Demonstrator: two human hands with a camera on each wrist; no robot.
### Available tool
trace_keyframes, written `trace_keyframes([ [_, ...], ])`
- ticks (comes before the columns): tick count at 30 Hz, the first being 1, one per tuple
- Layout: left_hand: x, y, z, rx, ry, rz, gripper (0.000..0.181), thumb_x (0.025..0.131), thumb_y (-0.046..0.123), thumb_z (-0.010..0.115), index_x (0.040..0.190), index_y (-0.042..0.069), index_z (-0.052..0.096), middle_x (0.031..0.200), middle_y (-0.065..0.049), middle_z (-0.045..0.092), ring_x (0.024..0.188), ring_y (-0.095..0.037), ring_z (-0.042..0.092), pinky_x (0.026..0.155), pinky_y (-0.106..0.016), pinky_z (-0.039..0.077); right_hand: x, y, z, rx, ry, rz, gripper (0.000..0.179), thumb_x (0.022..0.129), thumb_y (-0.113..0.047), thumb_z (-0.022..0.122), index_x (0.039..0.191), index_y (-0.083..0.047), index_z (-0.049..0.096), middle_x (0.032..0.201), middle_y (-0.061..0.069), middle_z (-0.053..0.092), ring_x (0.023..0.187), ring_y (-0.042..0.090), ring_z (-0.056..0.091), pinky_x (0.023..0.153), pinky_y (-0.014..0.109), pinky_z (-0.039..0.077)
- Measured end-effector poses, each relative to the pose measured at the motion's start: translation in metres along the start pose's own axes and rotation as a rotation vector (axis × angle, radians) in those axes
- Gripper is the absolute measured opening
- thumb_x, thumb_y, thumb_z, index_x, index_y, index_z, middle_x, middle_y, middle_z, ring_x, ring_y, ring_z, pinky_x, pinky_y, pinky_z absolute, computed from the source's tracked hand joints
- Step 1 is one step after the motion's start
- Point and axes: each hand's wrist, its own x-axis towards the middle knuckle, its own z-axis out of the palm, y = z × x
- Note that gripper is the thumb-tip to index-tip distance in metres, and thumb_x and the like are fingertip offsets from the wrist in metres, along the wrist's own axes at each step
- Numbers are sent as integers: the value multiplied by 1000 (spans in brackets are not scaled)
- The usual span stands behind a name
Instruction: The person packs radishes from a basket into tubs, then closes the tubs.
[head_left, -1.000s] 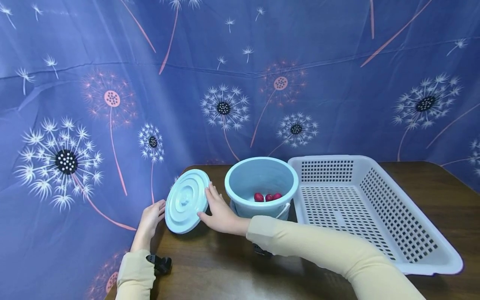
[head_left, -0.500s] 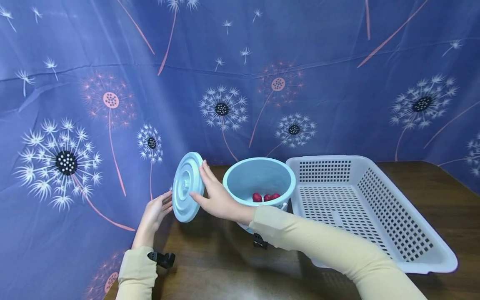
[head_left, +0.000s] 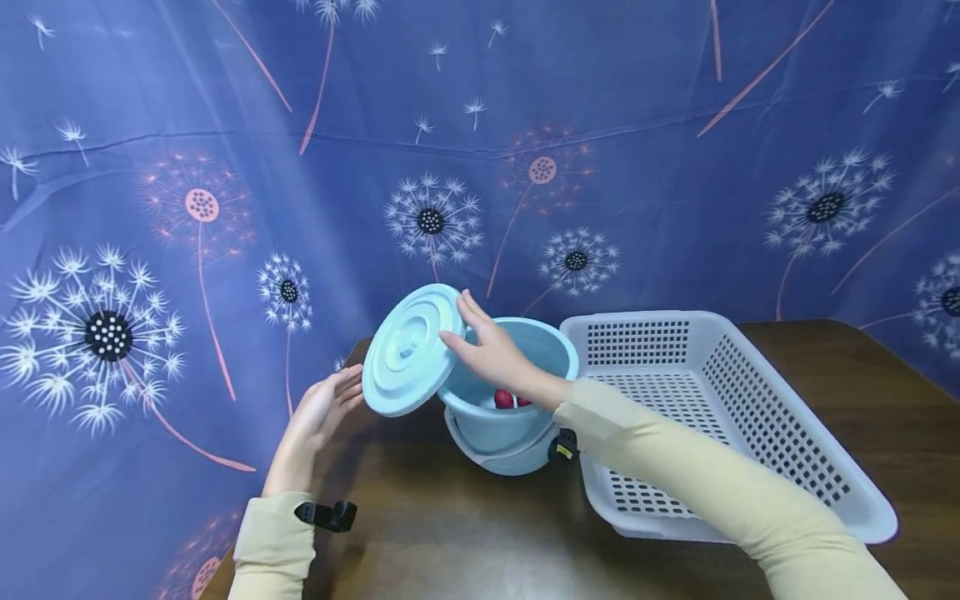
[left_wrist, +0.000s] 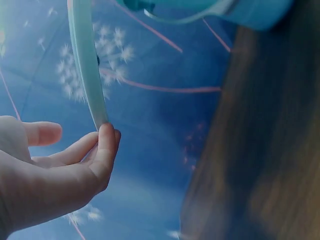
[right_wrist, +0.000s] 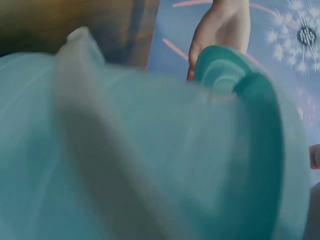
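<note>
A round light-blue lid (head_left: 408,350) is held tilted in the air, its ringed face toward me. My right hand (head_left: 501,357) grips its right edge, thumb on the ringed face and fingers behind. The left hand (head_left: 321,417) supports the lower left edge on its fingertips; the left wrist view shows those fingers (left_wrist: 104,150) against the lid's rim (left_wrist: 85,65), thumb apart. Overlapped by the lid is a light-blue bucket (head_left: 504,437) with several red round items (head_left: 504,399) inside. Its blurred wall (right_wrist: 150,115) fills most of the right wrist view, hiding most of the right hand.
Right of the bucket stands a large grey-white perforated basket (head_left: 817,433), partly under the right sleeve (head_left: 690,467). Both rest on a dark wooden table (head_left: 450,542). A blue dandelion-print cloth (head_left: 480,100) hangs behind and along the left side.
The lid has risen and moved right, from beside the bucket to partly over its left rim. Both hands moved with it, the right one farther.
</note>
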Motion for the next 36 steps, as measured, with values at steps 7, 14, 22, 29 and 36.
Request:
trace_keyframes([
  [7,3,8,23,-18,-85,51,50,104,18,23,145,-10,16,151,-27,20,101,1,56,95,-19,45,-7,17,-35,25,36,122,67,97,-39,47,150,-12,16,158,-2,6,145,17,7,117,40,13],
  [14,8,14,46,45,-107,86,48,104,17,29,142,-10,25,148,-26,28,101,0,58,101,-26,43,-22,29,-66,47,33,184,66,98,-37,45,150,-13,14,158,-1,5,145,19,7,117,42,15],
  [22,9,15,70,226,-70,107,50,98,20,49,140,-3,38,147,-18,37,121,-19,53,110,-43,32,-44,48,-87,65,28,274,67,98,-39,44,151,-13,12,158,4,6,144,26,15,115,43,21],
  [29,6,12,86,321,-3,135,45,94,22,56,134,2,49,136,-17,51,121,-27,53,105,-42,39,-65,59,-91,73,0,279,67,99,-34,44,150,-5,11,158,13,6,143,33,14,114,46,20],
  [36,6,6,96,357,57,175,42,92,22,61,129,4,54,121,-18,60,101,-11,62,91,-28,50,-78,68,-90,59,-15,278,66,99,-30,44,150,-4,10,157,16,6,143,34,11,114,47,20],
])
